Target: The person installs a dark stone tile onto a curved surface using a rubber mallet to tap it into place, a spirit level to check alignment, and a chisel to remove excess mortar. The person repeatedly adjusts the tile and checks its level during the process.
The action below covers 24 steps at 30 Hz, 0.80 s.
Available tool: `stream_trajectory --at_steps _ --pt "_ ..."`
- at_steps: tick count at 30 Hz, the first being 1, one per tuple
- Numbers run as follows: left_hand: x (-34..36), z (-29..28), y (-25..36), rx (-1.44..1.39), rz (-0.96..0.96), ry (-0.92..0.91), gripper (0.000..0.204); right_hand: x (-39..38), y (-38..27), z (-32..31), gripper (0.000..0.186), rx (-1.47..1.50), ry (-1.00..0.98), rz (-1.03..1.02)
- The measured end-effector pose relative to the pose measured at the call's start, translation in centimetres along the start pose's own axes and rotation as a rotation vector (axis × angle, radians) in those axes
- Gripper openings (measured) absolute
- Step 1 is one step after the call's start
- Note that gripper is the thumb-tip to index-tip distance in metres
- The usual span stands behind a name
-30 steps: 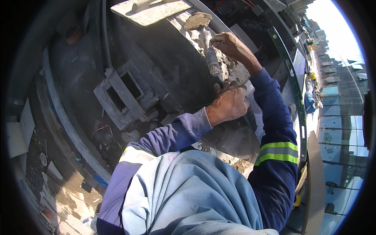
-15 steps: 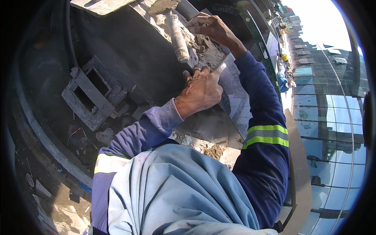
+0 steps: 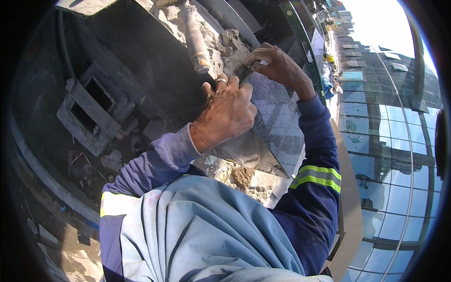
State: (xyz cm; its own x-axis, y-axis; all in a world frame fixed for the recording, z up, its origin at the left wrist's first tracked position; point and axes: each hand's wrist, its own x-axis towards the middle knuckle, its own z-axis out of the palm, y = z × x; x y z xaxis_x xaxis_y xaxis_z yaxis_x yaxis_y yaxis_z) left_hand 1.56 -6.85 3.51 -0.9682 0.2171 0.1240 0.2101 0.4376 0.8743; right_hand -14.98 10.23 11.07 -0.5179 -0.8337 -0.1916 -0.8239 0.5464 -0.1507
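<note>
Currently, the bare left hand, a ring on one finger, lies half-curled over the edge of a speckled grey polished stone slab, its fingertips near a mortar-smeared cylindrical tool handle on crumbly pale-grey mortar; whether it grips anything I cannot tell. The bare right hand bends its fingers toward the thumb at the slab's far end, beside the mortar, and what they may pinch is unclear. From between the hands, the slab runs back toward the right forearm, left of a long green spirit level.
</note>
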Motion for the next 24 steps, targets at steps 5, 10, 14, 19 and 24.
stream_trajectory --at_steps 5,10,14,19,24 --pt "0.1 -0.3 0.3 0.017 -0.025 -0.032 0.04 -0.2 0.1 -0.1 0.018 -0.183 0.005 -0.117" --pt "0.0 -0.2 0.2 0.03 -0.025 -0.016 0.041 0.7 -0.4 -1.3 0.019 0.028 0.032 0.047" --pt "-0.1 -0.3 0.6 0.05 -0.04 -0.026 0.042 1.5 -1.2 -0.2 0.019 0.211 0.149 0.111" --pt "0.0 -0.2 0.4 0.035 -0.041 -0.035 0.043 2.1 -1.0 0.9 0.019 0.196 0.209 0.124" --pt "0.0 0.2 0.3 0.037 -0.014 0.013 0.042 0.0 -1.1 -0.5 0.016 0.015 0.013 0.134"
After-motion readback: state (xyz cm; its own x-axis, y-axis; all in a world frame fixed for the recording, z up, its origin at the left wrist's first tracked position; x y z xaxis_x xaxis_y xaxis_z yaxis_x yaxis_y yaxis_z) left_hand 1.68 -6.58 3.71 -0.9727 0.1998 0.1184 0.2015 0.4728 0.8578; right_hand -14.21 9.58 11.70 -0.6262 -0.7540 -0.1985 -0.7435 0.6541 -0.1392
